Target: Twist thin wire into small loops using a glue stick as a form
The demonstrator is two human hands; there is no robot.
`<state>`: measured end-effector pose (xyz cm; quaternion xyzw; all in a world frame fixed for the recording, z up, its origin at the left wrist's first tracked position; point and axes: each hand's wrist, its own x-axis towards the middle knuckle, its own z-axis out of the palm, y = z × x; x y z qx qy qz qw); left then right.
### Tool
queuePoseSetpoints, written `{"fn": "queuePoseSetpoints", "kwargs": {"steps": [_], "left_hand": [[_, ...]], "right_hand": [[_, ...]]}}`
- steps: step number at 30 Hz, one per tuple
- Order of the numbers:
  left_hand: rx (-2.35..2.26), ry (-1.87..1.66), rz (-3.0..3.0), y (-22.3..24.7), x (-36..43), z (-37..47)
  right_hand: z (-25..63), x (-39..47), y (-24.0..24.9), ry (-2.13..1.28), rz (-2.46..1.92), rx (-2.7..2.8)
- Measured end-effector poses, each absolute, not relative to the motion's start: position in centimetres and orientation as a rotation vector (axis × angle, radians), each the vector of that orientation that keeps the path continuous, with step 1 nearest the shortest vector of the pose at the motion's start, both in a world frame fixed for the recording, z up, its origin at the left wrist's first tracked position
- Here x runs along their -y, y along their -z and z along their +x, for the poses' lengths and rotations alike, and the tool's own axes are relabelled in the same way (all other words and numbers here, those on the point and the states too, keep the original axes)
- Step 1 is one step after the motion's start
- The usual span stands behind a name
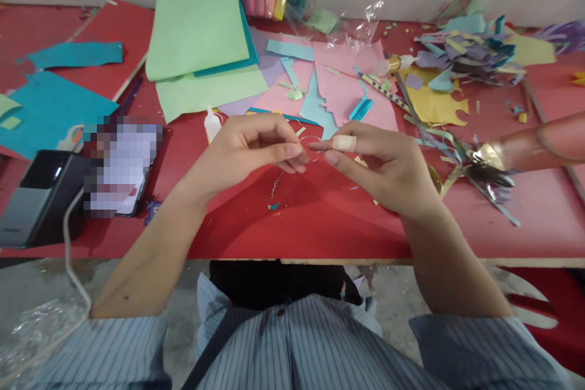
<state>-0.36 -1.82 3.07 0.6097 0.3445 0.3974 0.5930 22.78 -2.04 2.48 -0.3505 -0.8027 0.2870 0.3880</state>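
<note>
My left hand (pixel 260 143) is closed in a pinch on a thin, clear-looking line. From its fingers the line hangs down to a small metal clasp (pixel 274 187) just over the red table. My right hand (pixel 384 161), a bandage (pixel 343 144) round one finger, faces it with thumb and index finger nearly together. A faint loop of the line (pixel 311 138) curves across the gap to the right fingertips, which appear to pinch it. Where exactly they grip is too fine to see. A small blue paper scrap (pixel 274 206) lies below the clasp.
A white glue bottle (pixel 212 125) stands behind my left hand. A phone (pixel 123 167) and a dark box-shaped device (pixel 43 195) with a cable are at left. Coloured papers (pixel 201 30) cover the back. At right, another person's forearm (pixel 543 140) reaches in among paper strips (pixel 466 52).
</note>
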Motion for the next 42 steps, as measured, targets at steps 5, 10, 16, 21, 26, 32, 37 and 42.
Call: {"fn": "queuePoseSetpoints", "kwargs": {"steps": [5,10,16,21,26,32,37,42], "left_hand": [[-0.802,-0.933,1.423,-3.08,1.79,-0.38],[-0.811,-0.925,1.416,-3.11,1.76,-0.44],[-0.785,-0.920,1.410,-3.02,1.72,-0.60],[-0.770,-0.912,1.401,-3.06,1.79,-0.89],[-0.758,-0.901,1.386,-3.08,1.77,-0.95],[-0.775,-0.889,1.398,-3.09,1.74,-0.80],[-0.762,-0.908,1.384,-3.13,1.81,-0.72],[-0.775,-0.895,1.382,-3.06,1.76,-0.64]], "right_hand": [[22.72,2.04,-2.43,-0.713,-0.891,2.058],[22.74,2.05,-2.51,-0.662,-0.895,2.021],[22.81,2.11,-2.72,-0.645,-0.934,2.000],[22.82,2.14,-2.66,-0.608,-0.902,2.002],[22.88,2.11,-2.68,-0.637,-0.888,2.008],[22.94,2.08,-2.62,-0.653,-0.922,2.033],[22.85,2.09,-2.68,-0.605,-0.927,2.061],[22.73,2.20,-2.83,-0.592,-0.931,2.048]]}}
